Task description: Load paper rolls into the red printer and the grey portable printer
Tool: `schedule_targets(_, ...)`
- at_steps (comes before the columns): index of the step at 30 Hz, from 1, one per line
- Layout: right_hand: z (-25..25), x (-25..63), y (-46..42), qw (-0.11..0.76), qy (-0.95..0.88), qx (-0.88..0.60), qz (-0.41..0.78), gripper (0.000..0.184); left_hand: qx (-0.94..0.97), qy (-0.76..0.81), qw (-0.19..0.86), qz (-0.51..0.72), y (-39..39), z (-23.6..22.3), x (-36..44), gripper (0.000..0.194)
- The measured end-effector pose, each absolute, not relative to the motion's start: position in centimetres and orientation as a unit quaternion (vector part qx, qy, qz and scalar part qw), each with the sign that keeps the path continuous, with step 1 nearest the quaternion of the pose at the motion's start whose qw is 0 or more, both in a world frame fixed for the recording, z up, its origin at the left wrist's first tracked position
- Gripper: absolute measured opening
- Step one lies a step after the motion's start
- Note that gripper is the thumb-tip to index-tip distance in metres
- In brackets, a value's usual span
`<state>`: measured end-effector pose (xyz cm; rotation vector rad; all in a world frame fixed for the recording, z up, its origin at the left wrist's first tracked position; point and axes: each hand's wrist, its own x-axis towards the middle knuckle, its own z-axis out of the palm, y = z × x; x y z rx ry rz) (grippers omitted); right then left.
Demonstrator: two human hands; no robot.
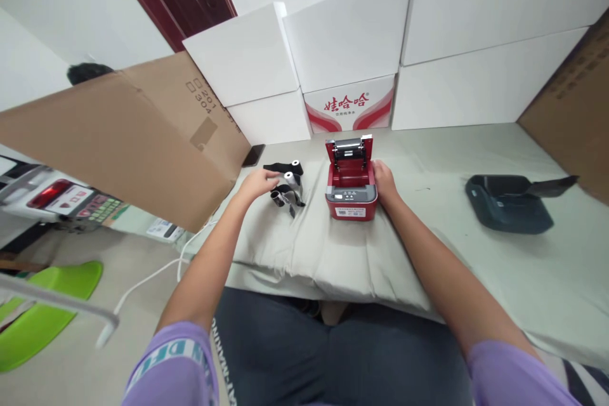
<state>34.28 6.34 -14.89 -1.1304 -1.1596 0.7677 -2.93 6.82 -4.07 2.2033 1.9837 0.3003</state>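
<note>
A red and grey receipt printer [351,195] stands in front of me on the cloth-covered table. Its lid [349,149] is raised, showing a black roller and a red inner bay. My right hand [385,181] grips the printer's right side, its fingertips partly hidden behind the casing. To the left lie a few small rolls [289,177] with white ends and loose black strips trailing from them. My left hand [259,184] reaches to the left edge of these rolls, fingers stretched out and thumb apart. Whether it touches a strip is hard to see.
A dark printer-like device [507,212] with its flap raised sits at the right. White boxes [349,38] line the back, and brown cardboard [128,133] stands at the left. A dark phone-like slab [254,155] lies behind the rolls. A white cable [152,271] hangs off the left side.
</note>
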Motion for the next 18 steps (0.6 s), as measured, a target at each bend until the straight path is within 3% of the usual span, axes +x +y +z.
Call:
schedule_targets(6, -14.9, 34.3, 6.3, 0.628, -0.505, -0.489, 0.333, 0.050, 0.760, 0.629, 0.038, 0.156, 11.6, -4.3, 1.7, 0.048)
schedule_targets(14, -14.6, 34.3, 6.1, 0.620, -0.508, -0.500, 0.328, 0.053, 0.759, 0.626, 0.071, 0.165, 15.7, -4.1, 3.9, 0.022)
schedule_targets(18, -14.6, 34.2, 6.1, 0.624, -0.508, -0.492, 0.332, 0.051, 0.670, 0.583, 0.145, 0.436, 14.0, -2.2, 3.2, 0.030)
